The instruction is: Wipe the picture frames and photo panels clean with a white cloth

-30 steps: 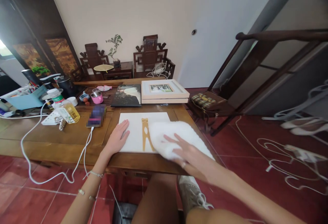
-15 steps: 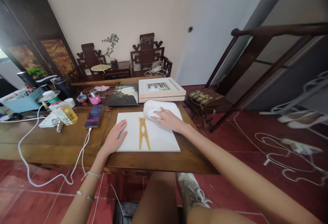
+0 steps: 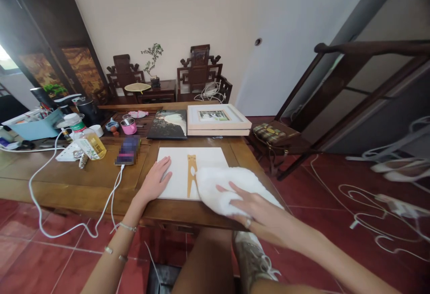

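Observation:
My left hand (image 3: pixel 155 179) lies flat on the left edge of a white board (image 3: pixel 176 162), its fingers stretched out. On the board is a tan, long-legged cat-like figure (image 3: pixel 190 164), its lower right part hidden by a fluffy white cloth (image 3: pixel 213 188). My right hand (image 3: pixel 250 204) is closed on a bunched part of this cloth, over the board's lower right corner. The cloth reaches past the board across the table's right front edge.
Behind the board lie a dark picture (image 3: pixel 168 123) and stacked pale frames (image 3: pixel 218 130). To the left are a phone (image 3: pixel 129 149) on a white cable, a pink cup (image 3: pixel 129 127) and an oil-coloured bottle (image 3: pixel 92 146). A wooden chair (image 3: pixel 289 135) stands right.
My right hand has drawn the white cloth toward me and to the right, from the board's upper right to its lower right corner. My left hand stays on the board.

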`<state>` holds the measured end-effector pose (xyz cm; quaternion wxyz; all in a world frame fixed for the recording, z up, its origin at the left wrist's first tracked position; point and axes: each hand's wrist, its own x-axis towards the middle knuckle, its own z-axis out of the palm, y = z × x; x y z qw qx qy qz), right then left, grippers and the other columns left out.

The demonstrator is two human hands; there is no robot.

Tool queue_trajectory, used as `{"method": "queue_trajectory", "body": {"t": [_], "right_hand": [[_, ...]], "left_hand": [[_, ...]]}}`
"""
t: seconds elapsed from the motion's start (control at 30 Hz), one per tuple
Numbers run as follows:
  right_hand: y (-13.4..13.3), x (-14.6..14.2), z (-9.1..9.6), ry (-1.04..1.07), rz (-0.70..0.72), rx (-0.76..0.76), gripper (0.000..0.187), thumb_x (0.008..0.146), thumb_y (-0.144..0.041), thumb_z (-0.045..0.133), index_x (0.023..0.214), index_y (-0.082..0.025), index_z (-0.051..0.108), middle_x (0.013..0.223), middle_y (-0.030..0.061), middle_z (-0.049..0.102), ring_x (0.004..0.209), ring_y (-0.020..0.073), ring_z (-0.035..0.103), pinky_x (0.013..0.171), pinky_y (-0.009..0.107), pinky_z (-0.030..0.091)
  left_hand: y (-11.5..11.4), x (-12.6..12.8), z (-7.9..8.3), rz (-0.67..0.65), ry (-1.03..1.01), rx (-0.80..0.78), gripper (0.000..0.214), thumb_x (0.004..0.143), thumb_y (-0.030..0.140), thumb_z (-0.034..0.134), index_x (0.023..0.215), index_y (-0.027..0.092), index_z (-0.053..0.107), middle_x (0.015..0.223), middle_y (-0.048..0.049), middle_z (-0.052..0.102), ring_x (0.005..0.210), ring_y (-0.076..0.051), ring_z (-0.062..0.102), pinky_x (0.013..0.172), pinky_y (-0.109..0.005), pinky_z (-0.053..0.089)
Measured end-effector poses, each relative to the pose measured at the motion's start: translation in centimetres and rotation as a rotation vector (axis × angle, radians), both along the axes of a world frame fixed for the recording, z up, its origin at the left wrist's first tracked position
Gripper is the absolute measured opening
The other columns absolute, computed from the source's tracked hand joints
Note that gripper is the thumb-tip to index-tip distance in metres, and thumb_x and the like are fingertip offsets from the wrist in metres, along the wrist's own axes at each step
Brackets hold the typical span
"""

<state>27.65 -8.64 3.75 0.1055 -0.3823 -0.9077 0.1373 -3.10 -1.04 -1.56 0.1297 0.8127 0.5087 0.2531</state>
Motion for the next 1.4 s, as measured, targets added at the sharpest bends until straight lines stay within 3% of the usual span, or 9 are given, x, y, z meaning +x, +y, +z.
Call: {"method": "queue_trajectory", "body": {"t": [0.3, 0.47, 0.6, 0.7, 0.8, 0.97, 1.07, 1.17, 1.4], "right_hand": [[11.3, -3.5, -1.6, -0.023, -0.171, 0.148, 0.033, 0.095, -0.026, 0.035, 0.106, -0.015, 0.064, 0.128, 0.0144, 0.058, 0.131, 0.0312, 0.038, 0.100, 0.051, 0.037], [8.7, -5.2, -2.5, 0.014, -0.138, 0.222, 0.032, 0.092, -0.020, 0.038, 0.109, -0.013, 0.064, 0.131, 0.0169, 0.055, 0.135, 0.0288, 0.032, 0.109, 0.056, 0.025], [2.9, -5.1, -3.2, 0.063, 0.109, 0.244, 0.025, 0.080, -0.012, 0.048, 0.092, -0.017, 0.070, 0.139, 0.0154, 0.048, 0.139, 0.0308, 0.024, 0.110, 0.062, 0.019], [0.6, -4.7, -3.0, 0.092, 0.261, 0.231, 0.023, 0.076, -0.010, 0.051, 0.085, -0.019, 0.071, 0.141, 0.0138, 0.046, 0.139, 0.0304, 0.023, 0.111, 0.061, 0.018], [2.2, -4.8, -2.4, 0.083, 0.257, 0.175, 0.024, 0.080, -0.012, 0.050, 0.093, -0.017, 0.070, 0.135, 0.0152, 0.053, 0.136, 0.0281, 0.031, 0.112, 0.056, 0.022], [9.6, -6.5, -1.5, 0.075, 0.086, 0.174, 0.031, 0.093, -0.020, 0.040, 0.110, -0.014, 0.065, 0.126, 0.0134, 0.060, 0.134, 0.0281, 0.035, 0.111, 0.052, 0.025], [12.0, -7.7, -1.4, 0.050, 0.023, 0.175, 0.032, 0.093, -0.020, 0.039, 0.114, -0.015, 0.063, 0.127, 0.0121, 0.060, 0.135, 0.0303, 0.033, 0.108, 0.055, 0.025], [10.5, -8.4, -1.5, 0.022, 0.004, 0.189, 0.031, 0.089, -0.015, 0.044, 0.113, -0.013, 0.063, 0.134, 0.0150, 0.053, 0.136, 0.0315, 0.029, 0.107, 0.057, 0.024], [0.4, -7.7, -2.1, 0.011, 0.168, 0.131, 0.024, 0.080, -0.018, 0.055, 0.101, -0.017, 0.068, 0.142, 0.0130, 0.045, 0.138, 0.0336, 0.023, 0.111, 0.060, 0.015]], "left_hand": [[0.0, -0.1, 0.0, -0.005, -0.021, -0.006, 0.046, 0.093, 0.034, 0.040, 0.136, 0.019, 0.045, 0.146, -0.0089, 0.041, 0.137, -0.023, 0.034, 0.115, -0.047, 0.023], [0.0, -0.1, -0.2, -0.003, -0.026, 0.009, 0.046, 0.093, 0.033, 0.040, 0.136, 0.019, 0.046, 0.146, -0.0090, 0.041, 0.137, -0.023, 0.034, 0.115, -0.047, 0.023], [0.0, 0.0, -0.3, -0.003, -0.008, 0.009, 0.046, 0.093, 0.032, 0.039, 0.136, 0.019, 0.045, 0.147, -0.0090, 0.040, 0.137, -0.022, 0.034, 0.115, -0.047, 0.023], [0.0, 0.0, -0.2, -0.003, 0.014, 0.002, 0.046, 0.093, 0.032, 0.038, 0.137, 0.019, 0.044, 0.147, -0.0089, 0.039, 0.138, -0.022, 0.033, 0.115, -0.047, 0.022], [0.0, -0.1, -0.1, -0.003, 0.018, 0.000, 0.047, 0.093, 0.033, 0.038, 0.137, 0.019, 0.044, 0.147, -0.0089, 0.039, 0.138, -0.022, 0.033, 0.116, -0.046, 0.022], [0.0, -0.2, 0.0, 0.001, 0.002, -0.004, 0.047, 0.093, 0.035, 0.039, 0.137, 0.019, 0.044, 0.147, -0.0087, 0.039, 0.138, -0.023, 0.033, 0.116, -0.046, 0.021], [0.0, -0.2, 0.0, 0.001, 0.002, -0.015, 0.047, 0.093, 0.035, 0.039, 0.137, 0.019, 0.044, 0.147, -0.0085, 0.040, 0.138, -0.023, 0.033, 0.116, -0.046, 0.021], [0.2, -0.3, -0.1, -0.003, 0.004, -0.015, 0.047, 0.093, 0.036, 0.038, 0.137, 0.020, 0.044, 0.147, -0.0083, 0.039, 0.138, -0.023, 0.032, 0.116, -0.046, 0.021], [0.3, -0.3, -0.4, -0.017, 0.030, -0.004, 0.048, 0.094, 0.032, 0.035, 0.138, 0.016, 0.042, 0.148, -0.0101, 0.038, 0.139, -0.023, 0.031, 0.116, -0.047, 0.021]]}}
